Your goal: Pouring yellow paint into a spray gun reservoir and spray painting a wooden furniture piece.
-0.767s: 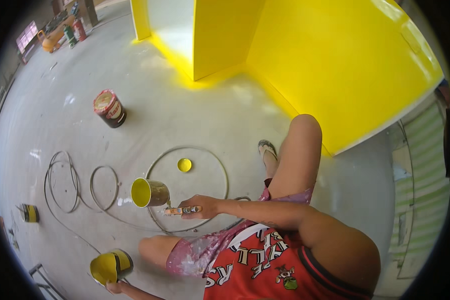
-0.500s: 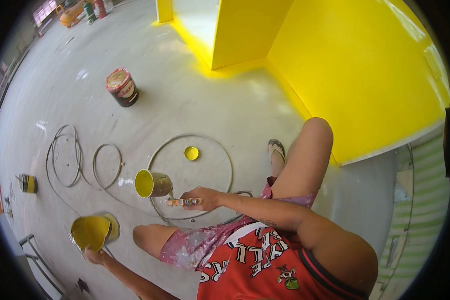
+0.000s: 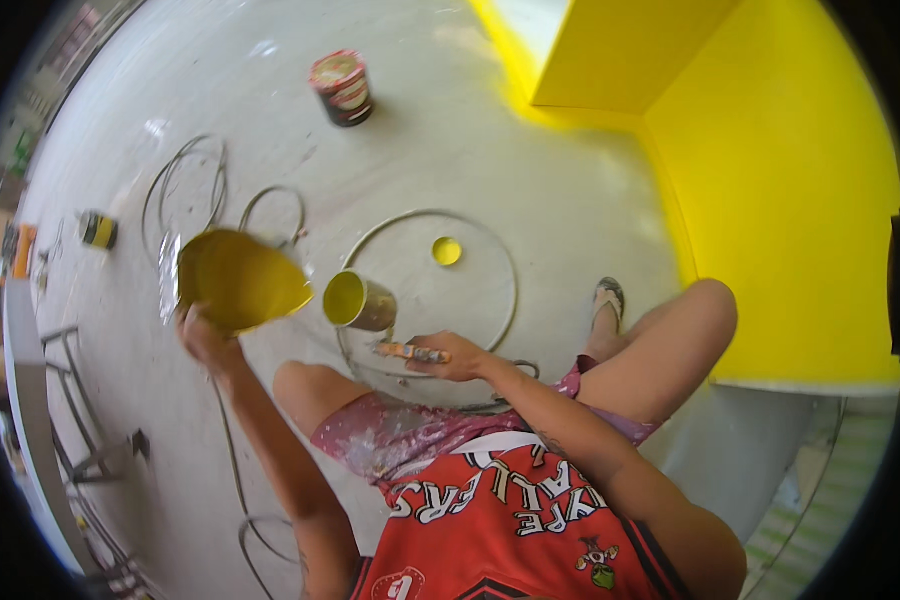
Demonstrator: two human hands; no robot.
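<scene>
My left hand [image 3: 207, 338] is closed on the rim of a paint container [image 3: 235, 280], coated yellow inside and drawn to a pouring lip. It is held up with the lip pointing right, toward the metal cup [image 3: 375, 308] of a paint spray gun [image 3: 410, 351]. That cup is open at the top and yellow inside. My right hand [image 3: 456, 357] is wrapped round the gun's handle. A gap remains between lip and cup, and no stream of paint shows. On the floor beyond the cup lies a small round yellow lid [image 3: 447, 251].
A hose [image 3: 515, 290] loops over the grey floor. A dark paint can with a red rim [image 3: 342, 90] stands farther off. Yellow-painted panels [image 3: 780, 200] rise at the right. A small black-and-yellow can [image 3: 98, 230] and a metal frame [image 3: 75, 400] are at the left.
My left hand has raised the paint container and brought it closer to the spray gun's cup. My right hand still holds the gun. The view has shifted, so floor things sit farther right.
</scene>
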